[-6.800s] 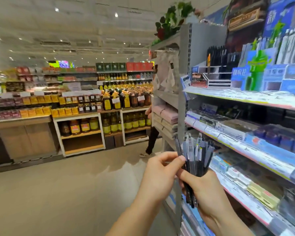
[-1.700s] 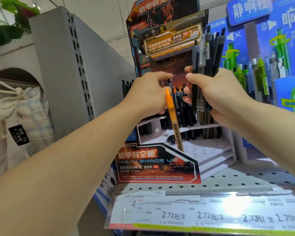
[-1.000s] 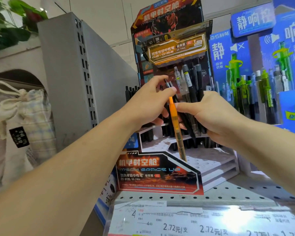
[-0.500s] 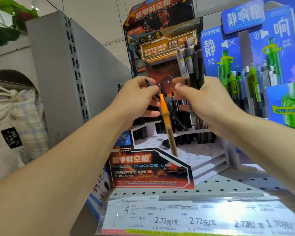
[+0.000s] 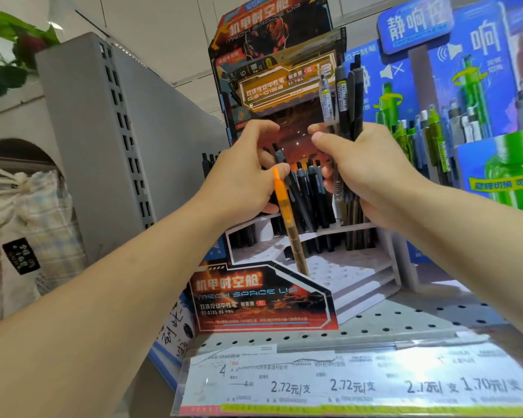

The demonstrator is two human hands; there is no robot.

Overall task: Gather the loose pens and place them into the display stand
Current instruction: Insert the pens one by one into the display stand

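My right hand [image 5: 372,176] grips a bundle of several dark pens [image 5: 346,98], held upright in front of the display stand's header card. My left hand [image 5: 245,176] pinches one dark grey pen [image 5: 284,164] between thumb and fingers, its tip pointing down toward the back rows. The display stand [image 5: 354,273] has a white stepped base full of holes and an orange-and-black front card. Several dark pens [image 5: 313,191] stand in its back rows. An orange pen [image 5: 289,221] leans in a front hole, its top by my left thumb.
A blue display with green pens [image 5: 435,143] stands right of the stand. A grey perforated shelf upright [image 5: 109,131] rises on the left, with cloth bags [image 5: 31,212] beyond it. A price label strip [image 5: 344,384] runs along the pegboard shelf's front edge.
My right hand has lifted the bundle away from my left hand. My left hand keeps one dark pen above the stand's back rows. The orange pen has stayed put.
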